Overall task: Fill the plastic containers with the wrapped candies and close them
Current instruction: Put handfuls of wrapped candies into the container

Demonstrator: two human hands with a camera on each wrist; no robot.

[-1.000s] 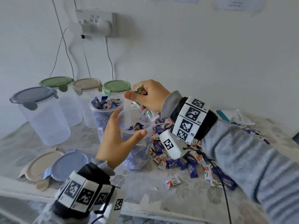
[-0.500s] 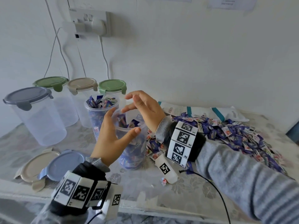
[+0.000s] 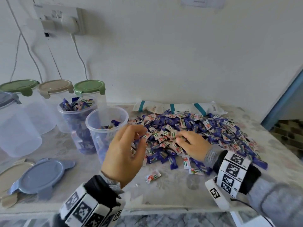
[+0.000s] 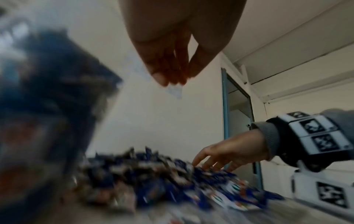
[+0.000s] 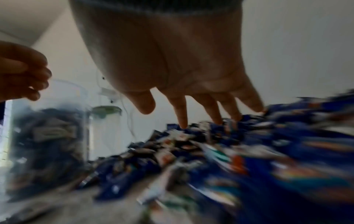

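A big pile of blue and white wrapped candies [image 3: 205,128] covers the table's middle and right. Left of it stands an open clear container [image 3: 91,115], partly filled with candies. Behind that is a second open container [image 3: 73,118], heaped to the brim. My left hand [image 3: 139,138] hovers between the near container and the pile's left edge, its fingers loosely bunched and holding nothing [image 4: 172,75]. My right hand [image 3: 180,140] lies on the pile with fingers spread, the fingertips [image 5: 182,124] touching candies. Both wrist views are blurred.
Several empty lidded containers [image 3: 55,86] stand at the back left. A loose blue lid [image 3: 42,176] and a beige lid [image 3: 9,174] lie front left. White bags [image 3: 178,108] lie behind the pile. One stray candy [image 3: 153,175] lies near the front edge [image 3: 164,208].
My left hand let go of the near container and moved right to the pile. My right hand left the container's mouth without its candies and came down onto the pile.
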